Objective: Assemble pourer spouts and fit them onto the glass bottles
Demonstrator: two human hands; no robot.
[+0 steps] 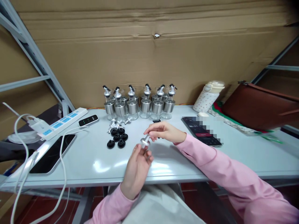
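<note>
Both my hands meet over the middle of the pale table [187, 161]. My left hand [136, 168] and my right hand [163, 132] pinch a small silver pourer cap [145, 142] between their fingertips. Just to the left lie several black rubber stoppers [117, 137] and a few loose silver spout parts [114, 125]. Behind them stand several glass dispenser bottles [140, 104] with steel collars and black-tipped spouts, in a row against the cardboard wall.
A white power strip [63, 123], a small black device [88, 120], a tablet [52, 154] and white cables [63, 174] fill the left side. A phone [201, 130], a dotted white flask [207, 96] and a brown bag [261, 105] lie at the right.
</note>
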